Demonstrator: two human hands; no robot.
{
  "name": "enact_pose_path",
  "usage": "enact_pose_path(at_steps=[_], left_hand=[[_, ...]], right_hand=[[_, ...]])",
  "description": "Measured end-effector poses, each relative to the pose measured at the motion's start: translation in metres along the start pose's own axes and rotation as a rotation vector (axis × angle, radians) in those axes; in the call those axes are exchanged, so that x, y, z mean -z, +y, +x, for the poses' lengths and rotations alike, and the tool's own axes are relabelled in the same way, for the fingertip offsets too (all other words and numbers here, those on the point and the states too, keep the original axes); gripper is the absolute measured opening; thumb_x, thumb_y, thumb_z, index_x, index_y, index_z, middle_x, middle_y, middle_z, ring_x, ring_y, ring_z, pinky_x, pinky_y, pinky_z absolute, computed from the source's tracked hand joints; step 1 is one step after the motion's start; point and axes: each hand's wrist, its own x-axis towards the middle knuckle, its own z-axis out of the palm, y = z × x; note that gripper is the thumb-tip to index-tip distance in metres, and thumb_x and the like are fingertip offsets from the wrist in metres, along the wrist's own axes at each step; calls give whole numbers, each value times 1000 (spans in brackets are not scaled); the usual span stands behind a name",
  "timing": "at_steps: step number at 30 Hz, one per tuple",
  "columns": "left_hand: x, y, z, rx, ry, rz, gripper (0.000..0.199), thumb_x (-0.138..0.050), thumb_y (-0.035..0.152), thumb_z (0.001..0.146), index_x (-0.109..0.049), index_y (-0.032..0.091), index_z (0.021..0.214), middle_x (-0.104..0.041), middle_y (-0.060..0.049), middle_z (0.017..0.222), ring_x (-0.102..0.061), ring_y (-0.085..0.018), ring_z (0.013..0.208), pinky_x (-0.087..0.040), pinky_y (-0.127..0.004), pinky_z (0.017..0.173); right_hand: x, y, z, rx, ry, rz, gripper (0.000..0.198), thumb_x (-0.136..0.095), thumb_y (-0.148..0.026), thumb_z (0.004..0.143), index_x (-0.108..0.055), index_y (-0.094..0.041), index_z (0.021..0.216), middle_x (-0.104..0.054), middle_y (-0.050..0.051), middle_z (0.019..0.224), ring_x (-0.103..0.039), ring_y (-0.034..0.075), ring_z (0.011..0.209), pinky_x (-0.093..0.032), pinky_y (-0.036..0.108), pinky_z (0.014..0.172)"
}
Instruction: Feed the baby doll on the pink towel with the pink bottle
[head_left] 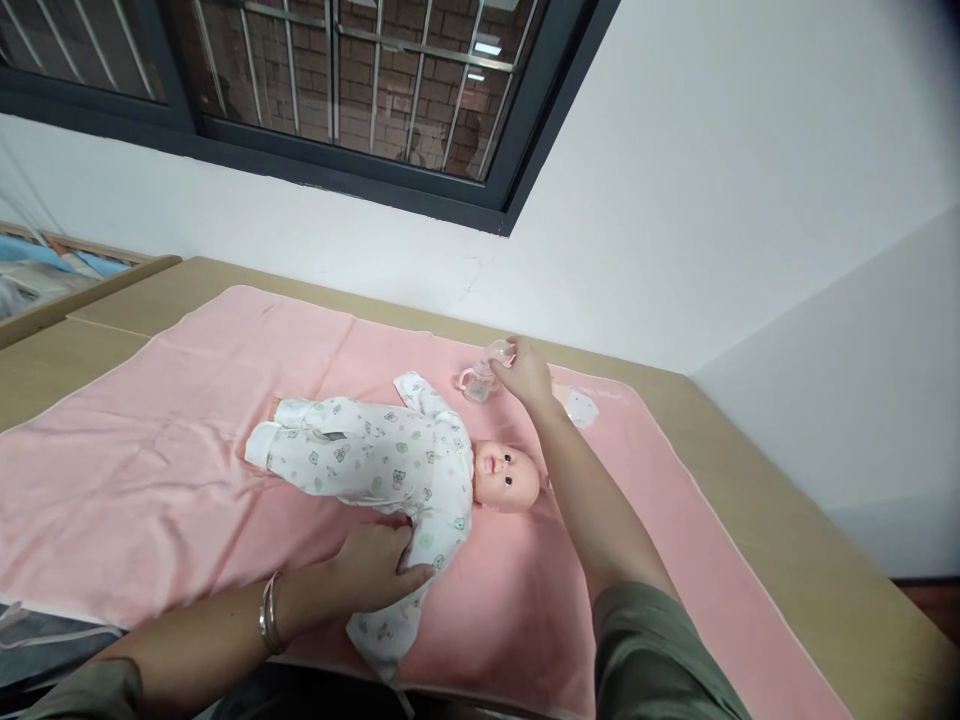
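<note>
A baby doll (507,478) in a white printed sleepsuit (390,455) lies face up, its head toward the right. My left hand (379,565) is closed on the doll's near arm, the thumb lying over the sleeve and the other fingertips partly hidden. Beyond the doll's head, my right hand (526,373) reaches out and grips the clear domed top of a small baby bottle (477,383). This bottle is transparent with pink handles. My fingers cover part of the top, and I cannot tell whether it is attached.
Under the doll spreads a creased pink mat (300,350) with a pale printed figure (579,405) near its far right corner. Wooden tabletop (750,470) shows around it. A white wall (420,265) and a dark-framed, barred window (360,90) stand behind.
</note>
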Motion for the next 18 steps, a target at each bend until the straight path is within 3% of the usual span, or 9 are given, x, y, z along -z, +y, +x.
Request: enact_pose_path(at_steps=[4,10,18], left_hand=[[2,1,0,8,-4,-1,41,-50,55,94,-68,18,97,-73,-11,108,-71,-29,95,-49,-37,76],[1,1,0,7,-2,2,43,-50,55,94,-68,17,99,-73,-12,109,-71,-30,95,-50,-37,75],[-2,-1,1,-5,14,-26,42,-52,57,92,-68,18,97,-74,-11,106,-71,-29,93,-50,-37,77]], right_hand=[[3,-3,5,-21,-18,-18,60,-64,-42,80,-54,-17,133,-66,14,121,-64,31,103,-50,40,87],[3,-5,11,-44,-189,-61,58,-66,-39,77,-56,-17,130,-70,11,109,-65,27,95,-47,34,77],[-2,3,13,-48,-228,11,57,-67,-33,75,-57,-14,128,-70,11,110,-64,22,87,-45,29,70]])
